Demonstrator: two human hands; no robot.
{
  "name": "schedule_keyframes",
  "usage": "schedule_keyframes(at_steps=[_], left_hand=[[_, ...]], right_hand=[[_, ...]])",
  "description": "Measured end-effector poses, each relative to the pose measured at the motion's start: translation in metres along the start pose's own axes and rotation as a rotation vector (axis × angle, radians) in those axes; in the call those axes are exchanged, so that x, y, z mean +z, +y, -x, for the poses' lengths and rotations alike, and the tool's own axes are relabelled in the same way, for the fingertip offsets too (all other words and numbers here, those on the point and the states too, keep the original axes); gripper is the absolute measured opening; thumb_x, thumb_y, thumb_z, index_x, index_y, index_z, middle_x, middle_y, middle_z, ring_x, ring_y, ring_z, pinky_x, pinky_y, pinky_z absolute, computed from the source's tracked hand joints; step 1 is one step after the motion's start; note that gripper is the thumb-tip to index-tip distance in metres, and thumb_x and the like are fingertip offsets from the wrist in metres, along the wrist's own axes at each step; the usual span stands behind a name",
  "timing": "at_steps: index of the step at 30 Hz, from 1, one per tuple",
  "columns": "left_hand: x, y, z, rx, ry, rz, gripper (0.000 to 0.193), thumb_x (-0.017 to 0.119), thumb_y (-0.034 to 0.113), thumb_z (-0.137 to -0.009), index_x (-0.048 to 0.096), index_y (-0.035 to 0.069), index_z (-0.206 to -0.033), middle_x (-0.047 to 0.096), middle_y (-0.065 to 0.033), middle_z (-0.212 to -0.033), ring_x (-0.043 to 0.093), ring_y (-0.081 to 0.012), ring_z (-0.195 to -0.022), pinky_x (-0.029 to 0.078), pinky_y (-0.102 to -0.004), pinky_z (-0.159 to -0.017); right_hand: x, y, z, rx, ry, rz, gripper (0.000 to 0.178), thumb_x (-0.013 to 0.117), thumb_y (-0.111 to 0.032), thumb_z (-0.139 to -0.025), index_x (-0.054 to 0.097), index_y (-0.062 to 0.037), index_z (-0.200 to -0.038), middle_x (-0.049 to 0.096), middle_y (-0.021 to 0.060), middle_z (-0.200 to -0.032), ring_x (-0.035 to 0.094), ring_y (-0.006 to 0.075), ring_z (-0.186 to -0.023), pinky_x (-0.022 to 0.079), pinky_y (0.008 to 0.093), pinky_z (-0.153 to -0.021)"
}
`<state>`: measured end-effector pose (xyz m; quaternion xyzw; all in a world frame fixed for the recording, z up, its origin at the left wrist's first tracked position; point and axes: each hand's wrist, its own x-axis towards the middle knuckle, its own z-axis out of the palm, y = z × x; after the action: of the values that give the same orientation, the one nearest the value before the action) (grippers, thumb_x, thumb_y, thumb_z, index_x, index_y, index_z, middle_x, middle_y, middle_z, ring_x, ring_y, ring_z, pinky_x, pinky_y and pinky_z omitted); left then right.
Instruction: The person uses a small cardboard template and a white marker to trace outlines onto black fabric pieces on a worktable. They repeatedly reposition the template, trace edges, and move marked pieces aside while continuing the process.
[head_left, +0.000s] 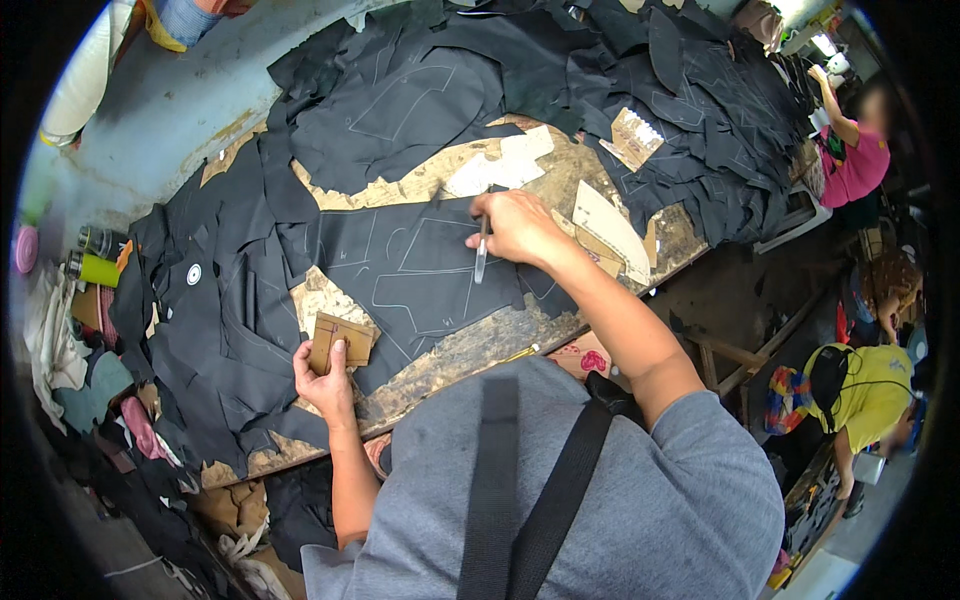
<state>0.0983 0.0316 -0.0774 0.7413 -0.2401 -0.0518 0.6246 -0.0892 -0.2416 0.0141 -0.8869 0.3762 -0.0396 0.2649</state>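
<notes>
My left hand grips a brown cardboard template by its lower edge, thumb on top. It is held near the front edge of the worktable, over a pale scrap. Above the middle of the table, my right hand holds a slim pen between thumb and fingers, its pale end toward me. Beneath it lies a black leather sheet marked with several angular white outlines. Whether the pen touches the leather, I cannot tell.
Black leather pieces heap across the far right, with more at left. Pale templates lie right of my right hand. A yellow-green cylinder stands at the left. Two people, in a pink top and a yellow top, are at the right.
</notes>
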Motion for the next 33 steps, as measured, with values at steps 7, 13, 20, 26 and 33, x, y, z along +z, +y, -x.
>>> schedule_keyframes(at_steps=[7,13,20,26,33], left_hand=[[0.002,0.004,-0.001,0.010,-0.032,-0.100,0.031,0.079,0.008,-0.075,0.058,-0.002,-0.096,0.064,-0.0066,-0.088,0.059,-0.0127,-0.078,0.049,-0.0261,-0.072],[0.002,0.003,-0.002,0.034,-0.059,-0.220,0.032,0.080,0.011,-0.072,0.060,-0.002,-0.093,0.065,-0.0087,-0.083,0.060,-0.0147,-0.074,0.049,-0.0279,-0.071],[0.001,-0.008,-0.003,0.072,-0.074,-0.195,0.034,0.082,0.016,-0.070,0.061,-0.002,-0.090,0.064,-0.0109,-0.081,0.059,-0.0193,-0.072,0.048,-0.0312,-0.068],[0.001,-0.010,-0.003,0.048,-0.065,-0.238,0.036,0.083,0.017,-0.068,0.061,-0.002,-0.089,0.064,-0.0115,-0.082,0.059,-0.0209,-0.072,0.048,-0.0321,-0.069],[0.000,-0.012,-0.003,0.072,-0.072,-0.269,0.036,0.083,0.016,-0.067,0.061,-0.002,-0.090,0.063,-0.0123,-0.081,0.059,-0.0239,-0.072,0.047,-0.0340,-0.068]], right_hand=[[0.030,0.023,-0.008,0.087,0.291,0.279,0.066,0.087,-0.039,-0.054,0.064,-0.0015,-0.103,0.066,0.0158,-0.093,0.063,0.0322,-0.093,0.049,0.0419,-0.082],[0.022,0.024,-0.021,0.058,-0.087,0.118,0.054,0.087,-0.036,-0.056,0.064,-0.0094,-0.096,0.063,0.0136,-0.102,0.061,0.0343,-0.096,0.049,0.0433,-0.079],[0.023,0.019,-0.016,0.207,0.029,0.045,0.032,0.078,-0.019,-0.064,0.066,-0.0097,-0.092,0.067,0.0141,-0.089,0.064,0.0319,-0.094,0.050,0.0406,-0.081],[0.009,-0.002,-0.002,-0.198,-0.107,-0.238,0.023,0.066,-0.004,-0.066,0.053,-0.0053,-0.084,0.061,0.0132,-0.074,0.063,0.0287,-0.076,0.047,0.0408,-0.067],[-0.111,0.024,0.014,-0.348,-0.024,-0.694,0.037,0.071,-0.003,-0.066,0.057,-0.0058,-0.101,0.057,0.0025,-0.094,0.055,0.0153,-0.095,0.046,0.0295,-0.085]])
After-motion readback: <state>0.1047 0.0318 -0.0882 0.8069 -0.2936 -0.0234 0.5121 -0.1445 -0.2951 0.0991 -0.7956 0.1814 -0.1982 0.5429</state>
